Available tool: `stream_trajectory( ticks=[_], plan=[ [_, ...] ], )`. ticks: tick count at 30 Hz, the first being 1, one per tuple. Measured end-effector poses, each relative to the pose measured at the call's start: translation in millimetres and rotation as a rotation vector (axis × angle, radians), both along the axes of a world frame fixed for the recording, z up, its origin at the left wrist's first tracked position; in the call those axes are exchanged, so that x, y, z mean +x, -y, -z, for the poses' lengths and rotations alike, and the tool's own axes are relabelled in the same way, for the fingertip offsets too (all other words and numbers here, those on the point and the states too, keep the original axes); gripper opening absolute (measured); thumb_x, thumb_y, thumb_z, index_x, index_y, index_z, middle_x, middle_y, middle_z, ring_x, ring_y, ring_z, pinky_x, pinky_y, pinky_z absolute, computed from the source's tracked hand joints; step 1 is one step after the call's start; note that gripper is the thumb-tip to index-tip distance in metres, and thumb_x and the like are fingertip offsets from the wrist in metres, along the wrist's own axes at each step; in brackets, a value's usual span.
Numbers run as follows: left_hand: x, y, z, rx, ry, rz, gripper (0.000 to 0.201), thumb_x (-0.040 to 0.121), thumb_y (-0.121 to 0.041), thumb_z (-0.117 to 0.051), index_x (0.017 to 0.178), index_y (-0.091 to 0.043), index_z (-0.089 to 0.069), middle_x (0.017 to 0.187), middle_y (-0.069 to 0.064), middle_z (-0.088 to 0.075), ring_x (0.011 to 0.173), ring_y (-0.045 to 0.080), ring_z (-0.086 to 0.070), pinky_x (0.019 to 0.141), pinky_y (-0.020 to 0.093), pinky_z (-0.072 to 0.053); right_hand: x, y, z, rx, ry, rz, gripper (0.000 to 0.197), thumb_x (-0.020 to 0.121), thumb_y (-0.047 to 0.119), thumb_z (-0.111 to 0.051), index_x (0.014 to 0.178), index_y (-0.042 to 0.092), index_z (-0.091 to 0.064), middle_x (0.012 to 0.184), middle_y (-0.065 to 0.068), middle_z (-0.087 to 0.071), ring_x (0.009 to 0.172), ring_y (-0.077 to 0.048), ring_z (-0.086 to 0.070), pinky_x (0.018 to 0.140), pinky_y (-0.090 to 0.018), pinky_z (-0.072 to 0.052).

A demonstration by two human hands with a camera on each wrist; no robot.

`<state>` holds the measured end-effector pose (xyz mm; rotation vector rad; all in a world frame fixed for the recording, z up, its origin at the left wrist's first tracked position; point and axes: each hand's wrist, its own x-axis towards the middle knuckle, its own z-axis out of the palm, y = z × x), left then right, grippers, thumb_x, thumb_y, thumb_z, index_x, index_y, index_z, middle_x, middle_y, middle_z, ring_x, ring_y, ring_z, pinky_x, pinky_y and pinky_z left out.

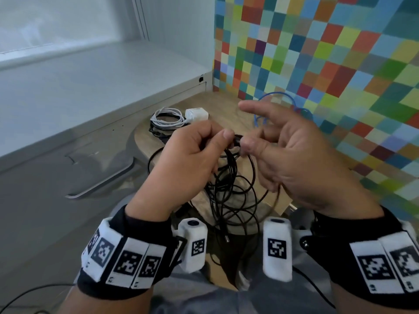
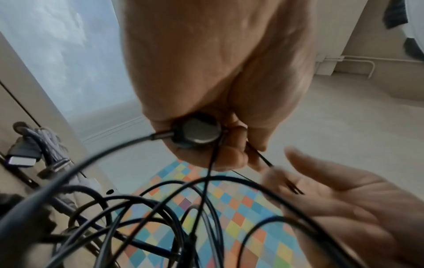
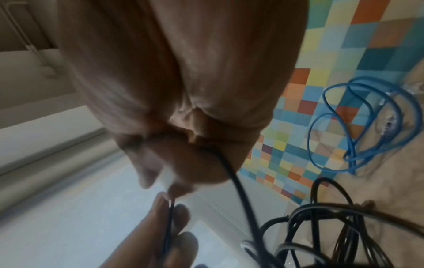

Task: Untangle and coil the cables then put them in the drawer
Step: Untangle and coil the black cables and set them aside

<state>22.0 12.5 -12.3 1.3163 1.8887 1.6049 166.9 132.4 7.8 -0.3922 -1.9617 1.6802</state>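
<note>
A: Both hands are up over the small wooden table (image 1: 229,109), and the left hand (image 1: 188,155) has its fingers curled tight, thumb and forefinger pinching the black cable (image 1: 235,191) at the top of the tangle.

B: The left wrist view shows what sits in that grip: a round dark puck (image 2: 197,130) on the black cable, pressed between thumb and curled fingers, with strands running out of it both ways.

A: And the right hand (image 1: 301,159)? Forefinger stretched out ahead, the others spread and loose, thumb tip right against the left thumb where the cable is held.

B: From the right wrist view a black strand runs down out from under its palm, but that picture is blurred. I cannot tell whether the thumb is really pinching it or only touching.

A: Fair. Below both hands the loose black loops hang down in a heap, one metal-tipped plug (image 1: 226,239) dangling lowest, between the two wrists.

B: Beyond the right hand's fingertips, the blue cable (image 1: 272,105) lies in open loops by the colourful checkered wall (image 1: 340,64).

A: Ahead of the left hand's knuckles, a coiled white cable (image 1: 166,117) lies with a white charger (image 1: 196,114) just beside it.

B: Both wrists carry black bands with printed marker tags (image 1: 127,261).
</note>
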Motion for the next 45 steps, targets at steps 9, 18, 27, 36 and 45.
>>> stream_trajectory(
  ticks=[9, 18, 27, 36, 45],
  plan=[
    [-22, 11, 4, -0.152, -0.094, -0.027, 0.028, 0.094, -0.043, -0.068, 0.074, -0.024, -0.068, 0.053, -0.012, -0.042, 0.048, 0.003, -0.036, 0.047, 0.018, -0.031, 17, -22, -9, 0.230, -0.040, 0.302, 0.021, 0.096, 0.007, -0.069, 0.095, 0.025, -0.079, 0.063, 0.008, -0.066, 0.053, -0.003, -0.055, 0.050, -0.009, -0.040],
    [-19, 9, 6, -0.034, 0.176, 0.175, 0.027, 0.093, -0.029, -0.063, 0.117, -0.029, -0.075, 0.101, 0.009, -0.076, 0.096, 0.015, -0.070, 0.086, 0.032, -0.051, 13, -10, -13, 0.330, 0.015, 0.259, 0.009, 0.094, 0.011, -0.072, 0.095, 0.016, -0.080, 0.058, 0.025, -0.066, 0.053, 0.007, -0.059, 0.052, -0.005, -0.041],
    [-21, 14, -7, 0.220, 0.395, 0.119, 0.029, 0.103, -0.027, -0.050, 0.080, -0.021, -0.067, 0.049, -0.009, -0.038, 0.043, 0.013, -0.033, 0.052, 0.030, -0.045, 11, -14, -15, 0.250, -0.057, 0.199, 0.015, 0.090, 0.010, -0.073, 0.092, 0.024, -0.079, 0.061, 0.009, -0.067, 0.044, -0.003, -0.053, 0.049, -0.008, -0.039],
    [-70, 44, -23, 0.538, 0.618, -0.328, 0.028, 0.105, -0.025, -0.051, 0.080, -0.023, -0.063, 0.058, -0.005, -0.023, 0.048, 0.012, -0.021, 0.048, 0.026, -0.030, 40, -61, -11, 0.457, 0.168, 0.483, 0.013, 0.092, 0.022, -0.076, 0.091, 0.035, -0.077, 0.071, 0.018, -0.074, 0.070, 0.001, -0.069, 0.066, -0.019, -0.057],
    [-48, 28, -9, 0.026, 0.212, -0.289, 0.025, 0.092, -0.021, -0.069, 0.115, -0.028, -0.063, 0.064, -0.001, -0.063, 0.061, 0.027, -0.055, 0.063, 0.053, -0.050, 10, -21, -10, 0.512, 0.081, 0.392, 0.020, 0.090, 0.022, -0.078, 0.088, 0.042, -0.075, 0.085, 0.031, -0.073, 0.081, 0.001, -0.072, 0.069, -0.011, -0.053]
  ],
)
